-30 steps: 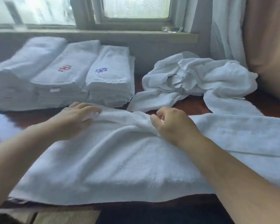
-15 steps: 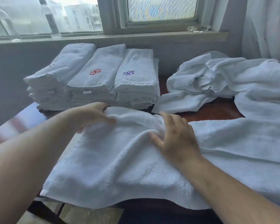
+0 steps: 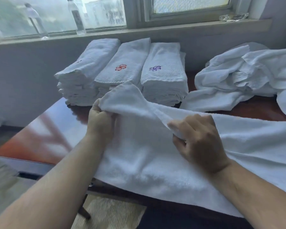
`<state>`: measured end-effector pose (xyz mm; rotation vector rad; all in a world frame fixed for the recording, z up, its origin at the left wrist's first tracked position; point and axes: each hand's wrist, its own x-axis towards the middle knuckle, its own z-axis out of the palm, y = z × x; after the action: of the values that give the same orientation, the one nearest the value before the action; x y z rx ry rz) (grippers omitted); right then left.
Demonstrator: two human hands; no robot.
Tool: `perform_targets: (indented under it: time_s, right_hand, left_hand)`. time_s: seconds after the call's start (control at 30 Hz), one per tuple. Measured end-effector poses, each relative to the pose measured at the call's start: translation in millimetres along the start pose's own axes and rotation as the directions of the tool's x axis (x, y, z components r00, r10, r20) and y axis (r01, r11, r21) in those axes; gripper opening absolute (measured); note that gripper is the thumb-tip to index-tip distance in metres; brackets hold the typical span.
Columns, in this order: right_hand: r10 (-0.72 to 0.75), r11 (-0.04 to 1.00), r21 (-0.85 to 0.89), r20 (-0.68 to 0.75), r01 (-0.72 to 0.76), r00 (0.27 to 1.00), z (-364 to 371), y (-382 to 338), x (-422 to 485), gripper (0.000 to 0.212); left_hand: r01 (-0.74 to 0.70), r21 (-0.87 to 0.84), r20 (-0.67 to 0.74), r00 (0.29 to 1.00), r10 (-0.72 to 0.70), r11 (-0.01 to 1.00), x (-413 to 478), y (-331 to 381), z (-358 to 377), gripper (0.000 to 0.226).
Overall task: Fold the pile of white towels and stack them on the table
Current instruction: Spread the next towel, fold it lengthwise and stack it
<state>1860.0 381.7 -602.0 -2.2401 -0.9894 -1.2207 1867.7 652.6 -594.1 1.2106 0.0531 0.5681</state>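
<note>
Mid-fold: left hand [image 3: 100, 119] and right hand [image 3: 196, 138] both pinch the towel [image 3: 147, 156] edge; next, carry it over toward six o'clock.

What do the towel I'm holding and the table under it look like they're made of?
The towel looks like white cotton terry: a fuzzy, looped nap, and it drapes softly where the left hand and right hand grip it. The table looks like reddish-brown wood with a glossy varnish, since it mirrors the window light.
</note>
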Motion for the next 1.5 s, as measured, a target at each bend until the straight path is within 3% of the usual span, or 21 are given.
perform_targets:
  time_s: [0.07,0.13,0.17,0.3,0.33,0.4,0.5,0.57,0.63,0.7,0.8,0.87,1.0,1.07,1.13,1.17,1.2,1.27,1.3,1.4,1.5]
  right_hand:
    - [0.048,0.999,0.015,0.097,-0.049,0.994,-0.6,0.2,-1.5,0.031]
    - [0.145,0.989,-0.009,0.249,-0.147,0.958,-0.8,2.9,-1.3,0.03]
    - [0.153,0.987,-0.003,0.307,-0.16,0.939,-1.0,4.9,-1.4,0.025]
    - [0.0,0.988,0.142,0.423,-0.066,0.906,-1.2,5.8,-2.8,0.028]
    - [-0.019,0.986,0.158,0.44,-0.056,0.898,-1.8,5.9,-2.8,0.03]
    - [-0.036,0.984,0.171,0.46,-0.049,0.887,-1.2,5.8,-2.6,0.026]
    - [-0.049,0.989,0.149,0.439,-0.019,0.897,0.0,6.0,-1.0,0.016]
    - [-0.028,0.993,0.111,0.458,-0.026,0.889,0.6,4.7,-0.2,0.043]
    - [-0.029,0.998,0.063,0.476,-0.001,0.879,-0.9,2.1,2.9,0.055]
    - [0.002,1.0,-0.017,0.586,0.01,0.811,-2.5,-1.6,5.9,0.056]
    - [0.091,0.989,-0.146,0.689,0.015,0.719,-4.7,-4.0,9.1,0.044]
    - [0.131,0.979,-0.203,0.678,0.013,0.723,-6.9,-8.0,11.8,0.038]
    - [0.236,0.952,-0.304,0.673,-0.029,0.701,-9.7,-10.8,17.5,0.044]
    - [0.248,0.951,-0.305,0.685,-0.039,0.685,-10.3,-10.3,15.4,0.044]
    - [0.251,0.955,-0.293,0.696,-0.053,0.672,-9.2,-8.2,11.4,0.036]
    - [0.265,0.952,-0.297,0.697,-0.068,0.666,-8.5,-7.0,10.2,0.034]
    - [0.278,0.95,-0.302,0.698,-0.081,0.66,-7.8,-6.1,9.8,0.033]
    - [0.286,0.951,-0.295,0.717,-0.095,0.636,-5.1,-6.8,9.8,0.034]
    - [0.28,0.954,-0.286,0.73,-0.094,0.623,-3.7,-7.7,9.0,0.036]
    - [0.272,0.954,-0.289,0.734,-0.077,0.623,-1.9,-8.1,8.5,0.039]
    - [0.272,0.954,-0.291,0.731,-0.075,0.625,-2.8,-5.8,8.4,0.042]
  left_hand:
    - [0.083,0.009,-0.004,0.997,-0.082,0.997,2.3,-0.1,-11.5,0.035]
    - [0.201,0.239,0.018,0.977,-0.211,0.95,4.0,8.7,-19.5,0.034]
    - [0.248,0.303,-0.054,0.968,-0.243,0.92,9.1,8.1,-25.0,0.035]
    - [0.452,0.102,-0.383,0.84,-0.384,0.886,19.7,23.1,-27.0,0.034]
    - [0.492,0.123,-0.409,0.816,-0.408,0.862,20.0,27.0,-25.9,0.04]
    - [0.583,0.341,-0.389,0.801,-0.454,0.737,17.5,34.2,-27.2,0.052]
    - [0.485,0.751,-0.266,0.844,-0.466,0.449,8.3,41.1,-33.4,0.044]
    - [0.333,0.873,-0.15,0.878,-0.455,0.355,1.0,40.5,-32.1,0.027]
    - [0.25,0.859,-0.059,0.915,-0.398,0.448,-3.1,36.0,-28.1,0.023]
    - [0.208,0.826,-0.075,0.961,-0.265,0.524,1.3,33.3,-22.4,0.019]
    - [0.114,0.893,-0.058,0.989,-0.138,0.435,17.3,33.3,-18.0,0.025]
    - [0.115,0.903,-0.053,0.986,-0.159,0.413,29.0,31.1,-14.3,0.03]
    - [0.274,0.677,-0.12,0.957,-0.265,0.683,44.5,30.0,-8.1,0.032]
    - [0.339,0.537,-0.036,0.924,-0.38,0.772,44.3,31.4,-10.5,0.029]
    - [0.359,0.518,0.072,0.886,-0.458,0.777,40.0,28.9,-15.9,0.021]
    - [0.311,0.597,0.079,0.895,-0.44,0.74,37.5,24.8,-19.4,0.02]
    - [0.219,0.744,0.043,0.927,-0.372,0.631,36.2,21.0,-22.9,0.017]
    - [0.07,0.96,-0.029,0.988,-0.152,0.272,34.3,14.1,-28.1,0.013]
    - [0.063,0.985,-0.051,0.996,-0.079,0.16,33.4,11.2,-29.9,0.018]
    - [0.1,0.984,-0.085,0.991,-0.103,0.145,32.1,8.7,-26.6,0.021]
    - [0.041,0.997,-0.03,0.989,-0.146,0.072,28.4,7.0,-22.8,0.041]
